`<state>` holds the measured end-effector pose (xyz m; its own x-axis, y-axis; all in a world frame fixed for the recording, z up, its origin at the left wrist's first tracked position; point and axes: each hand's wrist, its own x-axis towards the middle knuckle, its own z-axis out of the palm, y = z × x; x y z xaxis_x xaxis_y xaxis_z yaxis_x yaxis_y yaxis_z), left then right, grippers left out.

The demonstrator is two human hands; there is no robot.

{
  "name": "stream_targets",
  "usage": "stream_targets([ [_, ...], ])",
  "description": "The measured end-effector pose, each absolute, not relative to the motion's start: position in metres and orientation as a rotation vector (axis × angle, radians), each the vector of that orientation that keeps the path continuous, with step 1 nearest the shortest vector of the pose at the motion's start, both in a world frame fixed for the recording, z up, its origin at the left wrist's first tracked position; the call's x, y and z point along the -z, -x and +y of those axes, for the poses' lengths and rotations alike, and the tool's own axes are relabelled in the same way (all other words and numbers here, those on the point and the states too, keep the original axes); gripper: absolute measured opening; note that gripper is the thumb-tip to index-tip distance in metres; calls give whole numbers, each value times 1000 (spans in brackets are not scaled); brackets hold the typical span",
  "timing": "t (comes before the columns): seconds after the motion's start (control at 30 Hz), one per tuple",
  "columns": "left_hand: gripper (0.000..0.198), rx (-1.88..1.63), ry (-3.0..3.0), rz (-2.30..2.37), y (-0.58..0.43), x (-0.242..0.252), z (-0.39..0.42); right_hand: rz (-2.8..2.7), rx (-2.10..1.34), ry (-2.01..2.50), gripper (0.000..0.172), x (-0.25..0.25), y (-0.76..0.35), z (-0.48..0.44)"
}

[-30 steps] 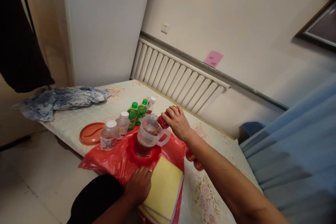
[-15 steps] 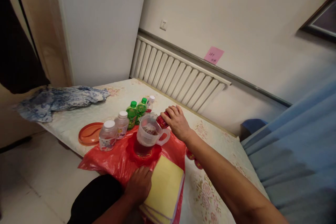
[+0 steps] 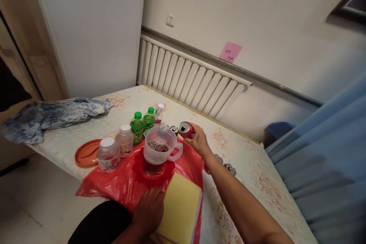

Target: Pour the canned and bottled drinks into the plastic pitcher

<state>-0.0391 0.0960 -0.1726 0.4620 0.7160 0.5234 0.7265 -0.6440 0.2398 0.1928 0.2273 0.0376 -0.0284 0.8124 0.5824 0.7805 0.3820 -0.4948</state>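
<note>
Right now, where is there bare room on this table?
Bare tabletop lies between the blue cloth and the green bottles, and past the two loose cans toward the curtain. It is crowded around the jug on the red bag, where the right hand grips a can.

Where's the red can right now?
Head view: the red can sits in the right hand, just right of the clear jug, with another can close on its left.

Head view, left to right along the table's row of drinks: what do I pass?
Blue cloth → orange plate → white-capped jar → second white-capped jar → green-capped bottle → clear jug → red can in right hand.
</note>
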Motion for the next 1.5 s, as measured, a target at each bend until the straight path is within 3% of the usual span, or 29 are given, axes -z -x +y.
stream_targets([
  [0.13, 28, 1014, 2629, -1278, 40, 177, 97, -1328, -494, 1454, 62, 18, -211, 243],
  [0.3, 29, 1068, 2596, -1210, 40, 178, 97, -1131, -563, 1461, 55, 75, -209, 255],
  [0.47, 30, 1055, 2611, -1202, 42, 182, 99, -1033, -580, 1455, 62, 107, -199, 271],
  [0.93, 30, 1089, 2563, -1169, 42, 179, 100, -939, -462, 1479, 75, 116, -188, 262],
  [1.2, 26, 997, 2658, -1127, 44, 175, 106, -906, -439, 1499, 42, 122, -208, 136],
  [1.33, 24, 941, 2657, -1109, 44, 174, 110, -720, -243, 1670, 29, 124, -248, 70],
  [1.4, 23, 923, 2665, -1112, 44, 173, 110, -603, -136, 1725, 34, 124, -273, 50],
  [1.5, 23, 902, 2672, -1110, 44, 170, 110, -525, -58, 1751, 56, 123, -307, 41],
])
